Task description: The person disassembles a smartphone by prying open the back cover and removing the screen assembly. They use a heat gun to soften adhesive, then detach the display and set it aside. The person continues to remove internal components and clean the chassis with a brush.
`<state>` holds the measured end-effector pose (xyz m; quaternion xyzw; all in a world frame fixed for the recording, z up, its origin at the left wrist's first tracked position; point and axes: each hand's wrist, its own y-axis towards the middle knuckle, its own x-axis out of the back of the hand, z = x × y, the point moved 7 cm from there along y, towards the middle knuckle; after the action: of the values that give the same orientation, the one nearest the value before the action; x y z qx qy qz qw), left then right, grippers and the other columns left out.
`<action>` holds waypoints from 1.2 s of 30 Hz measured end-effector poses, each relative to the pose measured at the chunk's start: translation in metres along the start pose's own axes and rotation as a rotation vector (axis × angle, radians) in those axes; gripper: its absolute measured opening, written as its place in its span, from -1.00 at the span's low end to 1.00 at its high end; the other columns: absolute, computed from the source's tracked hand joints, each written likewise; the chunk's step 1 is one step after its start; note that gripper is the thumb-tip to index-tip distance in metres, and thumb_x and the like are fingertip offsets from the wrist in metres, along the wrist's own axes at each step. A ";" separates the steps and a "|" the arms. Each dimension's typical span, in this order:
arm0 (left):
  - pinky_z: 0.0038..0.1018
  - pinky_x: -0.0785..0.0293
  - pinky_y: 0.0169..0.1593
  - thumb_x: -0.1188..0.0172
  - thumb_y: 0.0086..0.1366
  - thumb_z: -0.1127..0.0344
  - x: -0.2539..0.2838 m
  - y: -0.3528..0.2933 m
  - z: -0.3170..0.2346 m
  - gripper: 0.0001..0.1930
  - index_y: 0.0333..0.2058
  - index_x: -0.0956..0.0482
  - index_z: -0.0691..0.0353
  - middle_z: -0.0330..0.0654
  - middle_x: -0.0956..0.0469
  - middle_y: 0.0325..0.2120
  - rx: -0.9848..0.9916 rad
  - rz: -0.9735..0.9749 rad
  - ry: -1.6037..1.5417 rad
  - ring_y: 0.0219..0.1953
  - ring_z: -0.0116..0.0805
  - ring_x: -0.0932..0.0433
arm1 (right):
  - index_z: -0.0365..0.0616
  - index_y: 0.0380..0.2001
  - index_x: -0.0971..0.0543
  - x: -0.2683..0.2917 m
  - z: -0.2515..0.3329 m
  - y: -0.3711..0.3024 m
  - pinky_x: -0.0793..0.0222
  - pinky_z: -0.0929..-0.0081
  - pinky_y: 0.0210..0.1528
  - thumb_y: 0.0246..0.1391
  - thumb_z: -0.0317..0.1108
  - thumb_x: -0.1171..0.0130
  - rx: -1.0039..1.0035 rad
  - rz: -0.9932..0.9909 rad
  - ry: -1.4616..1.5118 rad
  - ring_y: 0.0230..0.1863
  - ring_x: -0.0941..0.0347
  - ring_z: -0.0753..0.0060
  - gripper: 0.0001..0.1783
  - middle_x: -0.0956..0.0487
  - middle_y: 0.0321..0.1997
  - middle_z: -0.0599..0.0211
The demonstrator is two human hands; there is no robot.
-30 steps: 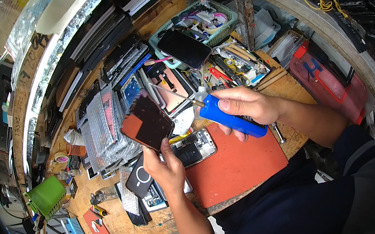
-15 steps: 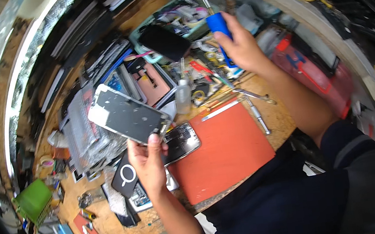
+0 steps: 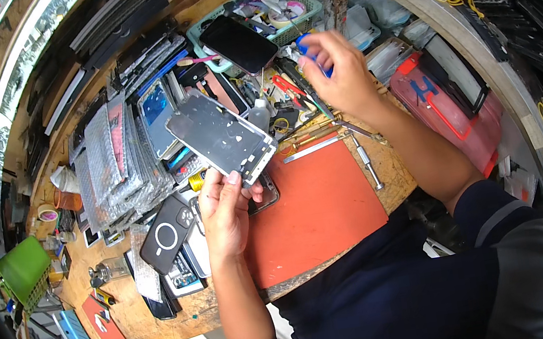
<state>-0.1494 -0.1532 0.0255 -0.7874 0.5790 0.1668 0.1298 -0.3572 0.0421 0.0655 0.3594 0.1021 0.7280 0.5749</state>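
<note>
Our left hand [image 3: 222, 210] pinches a dark, white-edged rectangular screen [image 3: 221, 135] slanting lengthwise down-right, our right hand [image 3: 345, 79], up-right of it, curling at a partly hidden blue object [image 3: 324, 65], grip unclear.

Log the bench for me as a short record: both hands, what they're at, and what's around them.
left hand: gripping a phone screen near its lower end, flecked dark side showing
right hand: at a blue tool, mostly hidden; grip unclear
mat: red, in front of the person
silver tool: thin, lying right of the mat
phone case: black with a white ring, left of the left hand
bubble-wrapped packs: stacked left of the phone screen
basket: pale green, filled, at the back
black phone: at the basket's near side
</note>
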 end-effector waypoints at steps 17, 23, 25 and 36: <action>-0.45 -0.61 -0.07 -0.23 0.48 0.43 -0.016 -0.005 -0.009 -0.73 0.09 -0.48 0.32 -0.07 -0.66 -0.21 -0.272 -0.083 0.196 -0.20 -0.40 -0.64 | -0.26 -0.11 -0.55 -0.039 0.056 -0.056 -0.53 0.48 -0.31 0.31 -0.55 -0.26 0.086 0.386 0.595 -0.33 -0.61 0.43 -0.87 -0.64 -0.27 0.22; -0.32 -0.56 0.16 -0.29 0.41 0.36 0.001 -0.005 0.001 -0.70 0.07 -0.51 0.23 -0.10 -0.54 0.08 -0.308 -0.137 0.037 0.12 -0.27 -0.52 | -0.28 -0.18 -0.61 -0.029 0.079 -0.057 -0.57 0.32 -0.24 0.09 -0.72 -0.33 0.476 0.221 0.462 -0.26 -0.65 0.10 -0.76 -0.64 -0.24 0.11; -0.36 -0.53 0.16 -0.26 0.42 0.38 0.008 -0.003 0.011 -0.72 0.06 -0.51 0.19 -0.14 -0.54 0.04 -0.235 -0.107 -0.051 0.09 -0.31 -0.51 | -0.29 -0.18 -0.61 -0.032 0.079 -0.061 -0.57 0.33 -0.24 0.09 -0.71 -0.34 0.484 0.232 0.450 -0.26 -0.65 0.09 -0.76 -0.64 -0.24 0.09; -0.42 -0.47 0.16 -0.19 0.42 0.50 -0.010 -0.004 0.011 -0.73 0.05 -0.48 0.21 -0.14 -0.52 -0.01 -0.248 -0.118 -0.284 0.00 -0.38 -0.53 | -0.25 -0.16 -0.63 -0.034 0.076 -0.062 -0.56 0.35 -0.33 0.09 -0.66 -0.38 0.424 0.254 0.440 -0.30 -0.66 0.16 -0.76 -0.66 -0.26 0.17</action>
<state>-0.1496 -0.1386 0.0196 -0.7985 0.4827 0.3384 0.1219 -0.2584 0.0107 0.0723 0.3150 0.3272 0.8166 0.3563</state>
